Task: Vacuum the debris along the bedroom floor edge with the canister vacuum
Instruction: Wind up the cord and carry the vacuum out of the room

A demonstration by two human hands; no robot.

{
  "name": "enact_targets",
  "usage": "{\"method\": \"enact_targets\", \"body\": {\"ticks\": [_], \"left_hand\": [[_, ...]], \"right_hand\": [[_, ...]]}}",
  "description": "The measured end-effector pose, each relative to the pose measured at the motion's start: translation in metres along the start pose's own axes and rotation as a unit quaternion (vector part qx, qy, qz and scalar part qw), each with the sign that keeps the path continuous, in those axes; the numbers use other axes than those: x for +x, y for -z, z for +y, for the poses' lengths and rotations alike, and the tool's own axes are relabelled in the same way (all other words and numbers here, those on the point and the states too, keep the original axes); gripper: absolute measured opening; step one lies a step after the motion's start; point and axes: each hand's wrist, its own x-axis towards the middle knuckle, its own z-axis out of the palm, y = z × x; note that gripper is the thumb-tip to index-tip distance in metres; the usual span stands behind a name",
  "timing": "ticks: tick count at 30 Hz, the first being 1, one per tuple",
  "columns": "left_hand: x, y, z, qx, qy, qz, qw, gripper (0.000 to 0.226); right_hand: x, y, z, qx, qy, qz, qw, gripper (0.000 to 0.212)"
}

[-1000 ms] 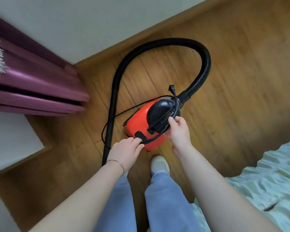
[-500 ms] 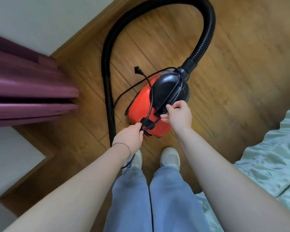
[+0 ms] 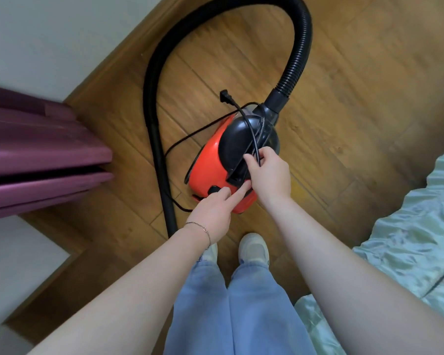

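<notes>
Hands [image 3: 268, 172] cover vacuum [image 3: 213, 170] rear (cord [image 3: 251, 134] partly hidden).

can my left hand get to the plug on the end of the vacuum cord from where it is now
Probably yes. The left hand rests on the red vacuum; the plug lies beyond it on bare floor, nothing between but the canister.

A red canister vacuum [image 3: 210, 162] with black hose [image 3: 296, 55] is seen by the fingers; purple curtain [image 3: 36, 160] beyond.

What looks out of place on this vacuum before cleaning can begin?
The power cord is draped over the red canister vacuum, its plug loose above the floor, not in any socket. The right hand pinches the cord.
</notes>
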Motion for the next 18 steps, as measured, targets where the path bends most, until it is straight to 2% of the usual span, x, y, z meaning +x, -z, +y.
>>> {"method": "enact_targets", "body": {"ticks": [4,7,9,12,15,18], "left_hand": [[0.007,0.002,-0.004,0.034,0.027,0.002,0.999,0.091],[0.007,0.000,-0.012,0.041,0.045,0.009,0.998,0.095],[0.007,-0.001,-0.014,0.013,0.062,0.009,0.998,0.091],[0.011,0.001,-0.010,-0.110,0.090,0.060,0.988,0.071],[0.018,0.006,0.001,-0.251,0.124,0.110,0.954,0.043],[0.027,0.007,0.007,-0.311,0.199,0.127,0.921,0.024]], "right_hand": [[0.012,0.006,-0.001,0.007,-0.042,0.000,0.999,0.028],[0.016,0.006,-0.008,0.130,-0.125,-0.038,0.983,0.019],[0.018,0.003,-0.011,0.151,-0.136,-0.043,0.978,0.021],[0.019,-0.004,-0.012,0.132,-0.129,-0.021,0.983,0.020],[0.021,-0.008,-0.006,0.156,-0.154,-0.013,0.976,0.019],[0.026,-0.008,0.002,0.168,-0.162,-0.031,0.972,0.019]]}}
